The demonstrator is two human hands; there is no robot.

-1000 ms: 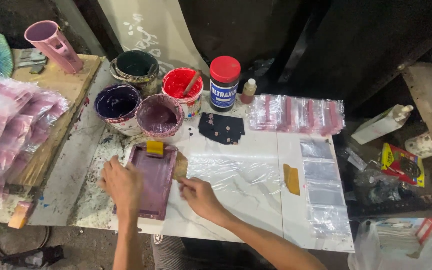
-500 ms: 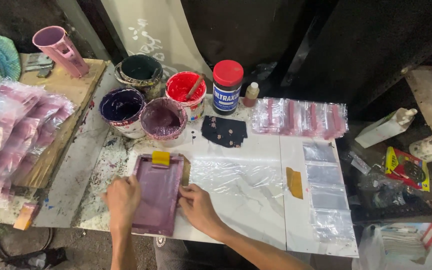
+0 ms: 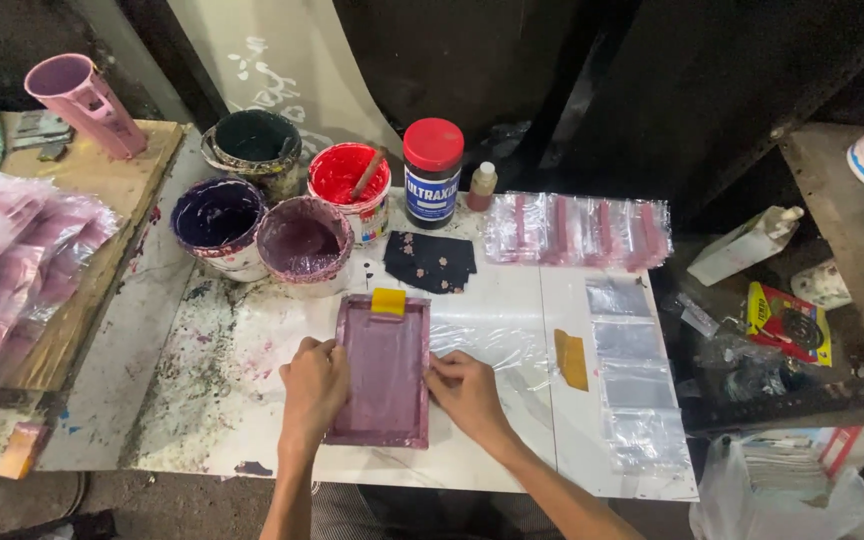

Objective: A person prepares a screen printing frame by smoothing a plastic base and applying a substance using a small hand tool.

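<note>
The purple-stained printing frame (image 3: 384, 372) is held flat on the white table (image 3: 492, 455), near its front edge, between two hands. The left hand (image 3: 314, 385) is laid against the frame's left rail, fingers bent over the edge and pressed onto it; the right hand (image 3: 467, 392) is set against the right rail, its fingers lightly spread and resting on the rim. Nothing is pinched or lifted. A small yellow squeegee (image 3: 388, 301) is seen lying at the frame's far end.

Clear plastic film (image 3: 492, 340) is spread on the table just right of the frame, partly under the right hand, with a yellow-brown card (image 3: 572, 360) beside it. A column of clear plastic bags (image 3: 634, 385) is laid along the right edge, and a row of bagged pink items (image 3: 577, 230) at the back. A dark patterned cloth (image 3: 430, 262) lies beyond the frame.

Four paint pots are grouped at the back left: mauve (image 3: 304, 245), dark violet (image 3: 216, 220), dark green (image 3: 257, 145) and red (image 3: 350, 180), the last with a stick standing in it. A red-lidded jar (image 3: 432, 172) and a small bottle (image 3: 483, 186) stand beside them. The table's left part is spattered with paint.

A wooden board (image 3: 92, 250) with heaped pink packets (image 3: 2, 270) adjoins on the left. The surroundings are dark, with a cluttered shelf (image 3: 852, 250) to the right.
</note>
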